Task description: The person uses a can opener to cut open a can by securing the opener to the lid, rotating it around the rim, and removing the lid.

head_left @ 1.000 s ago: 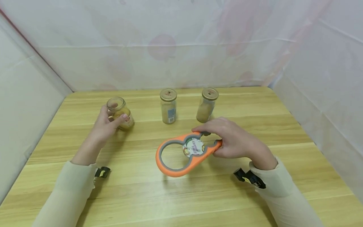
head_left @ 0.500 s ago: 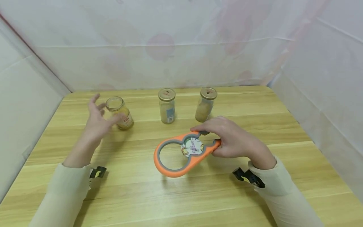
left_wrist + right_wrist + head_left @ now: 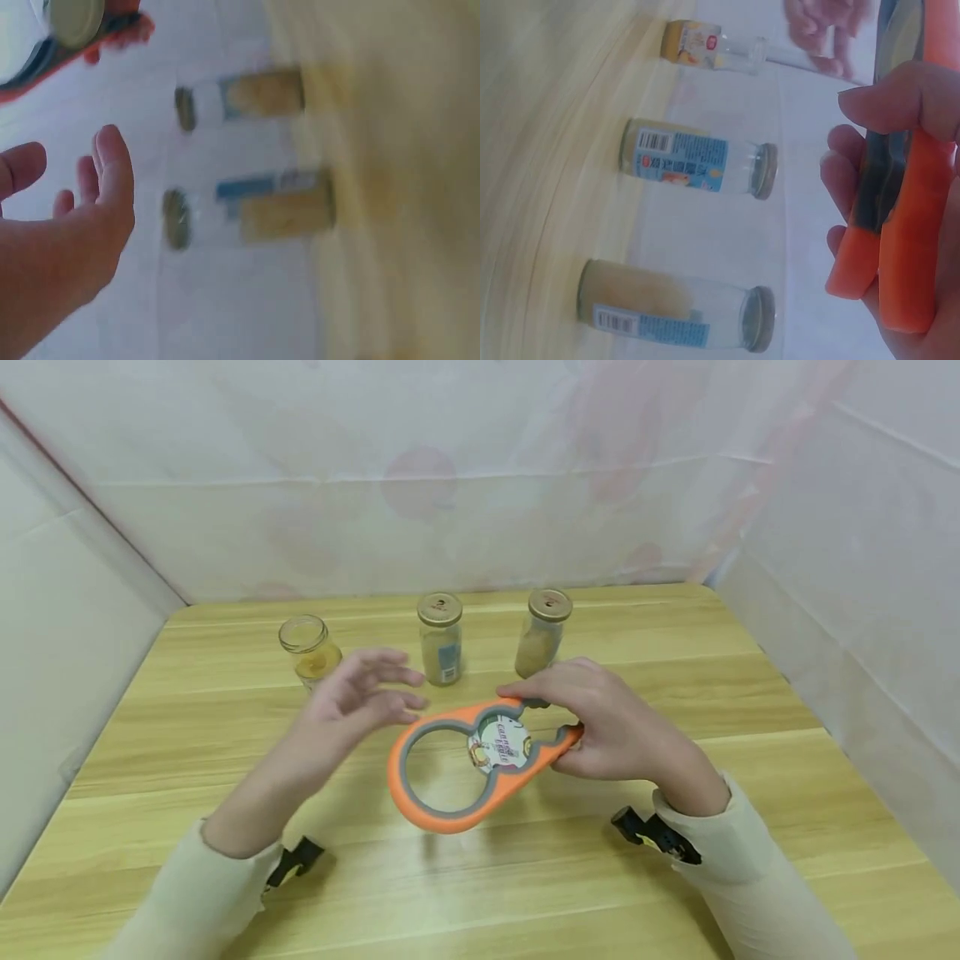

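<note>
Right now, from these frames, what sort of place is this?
Probably a makeshift recording booth, though I can't be sure: pale sheeting walls in the back and both sides of a wood-grain table, and black devices sit at both wrists.

A second ago the left hand [image 3: 347, 714] gripped the open jar [image 3: 311, 658]; half a second later it had let go, fingers spread beside the rim. Now it has swung right, free of the jar, its fingers loosely bent near the opener [image 3: 510, 783], and in the head view it hides the jar's lower part. The opener has shifted slightly leftward.
</note>
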`<state>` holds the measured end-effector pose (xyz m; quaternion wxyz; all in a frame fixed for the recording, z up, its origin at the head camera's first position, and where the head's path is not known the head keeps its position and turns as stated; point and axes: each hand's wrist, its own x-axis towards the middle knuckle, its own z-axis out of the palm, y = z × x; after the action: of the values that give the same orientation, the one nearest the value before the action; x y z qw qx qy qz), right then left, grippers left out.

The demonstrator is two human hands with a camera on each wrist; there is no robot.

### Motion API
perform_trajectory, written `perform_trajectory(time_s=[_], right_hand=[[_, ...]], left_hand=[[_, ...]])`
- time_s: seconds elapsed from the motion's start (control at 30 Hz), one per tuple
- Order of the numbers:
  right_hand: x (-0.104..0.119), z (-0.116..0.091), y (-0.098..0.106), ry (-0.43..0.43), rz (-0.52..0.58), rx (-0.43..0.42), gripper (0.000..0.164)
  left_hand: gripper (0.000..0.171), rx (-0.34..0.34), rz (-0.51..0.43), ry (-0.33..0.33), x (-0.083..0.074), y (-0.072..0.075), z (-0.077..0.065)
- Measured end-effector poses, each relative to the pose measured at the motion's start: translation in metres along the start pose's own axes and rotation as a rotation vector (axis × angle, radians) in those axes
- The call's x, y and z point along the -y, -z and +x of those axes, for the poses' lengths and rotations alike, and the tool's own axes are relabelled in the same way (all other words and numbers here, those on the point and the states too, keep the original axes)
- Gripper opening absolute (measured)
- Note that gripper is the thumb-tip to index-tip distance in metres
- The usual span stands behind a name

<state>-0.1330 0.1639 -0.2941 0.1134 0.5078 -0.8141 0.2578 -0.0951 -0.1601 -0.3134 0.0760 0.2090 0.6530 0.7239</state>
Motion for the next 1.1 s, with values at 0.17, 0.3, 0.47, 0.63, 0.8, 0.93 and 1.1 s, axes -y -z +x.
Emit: perform_trajectory(time_s=[0.17,0.3,0.47,0.63,0.8,0.93,1.1], right_hand=[[0.006,0.000,-0.002,0.021,0.010,-0.032,0.063],[0.010,0.003,-0.005,0.039,0.012,-0.043,0.063],[0.016,0.007,-0.010,0.049,0.033,-0.041,0.062],[0.022,0.009,-0.015,0.068,0.039,-0.058,0.058],[0.026,0.010,-0.016,0.078,0.048,-0.070,0.057],[0.026,0.010,-0.017,0.083,0.055,-0.080,0.057],[0.026,0.009,-0.018,0.093,0.058,-0.093,0.057]], left_hand=[[0.065,0.287,-0.108,0.160,0.018,-0.019,-0.002],[0.073,0.443,-0.262,0.118,0.023,-0.029,-0.003],[0.064,0.496,-0.362,0.055,0.025,-0.041,-0.005],[0.060,0.516,-0.387,0.017,0.030,-0.050,-0.005],[0.065,0.578,-0.442,-0.009,0.037,-0.052,-0.003],[0.065,0.605,-0.510,0.012,0.043,-0.053,-0.003],[0.063,0.613,-0.533,-0.007,0.047,-0.054,-0.003]])
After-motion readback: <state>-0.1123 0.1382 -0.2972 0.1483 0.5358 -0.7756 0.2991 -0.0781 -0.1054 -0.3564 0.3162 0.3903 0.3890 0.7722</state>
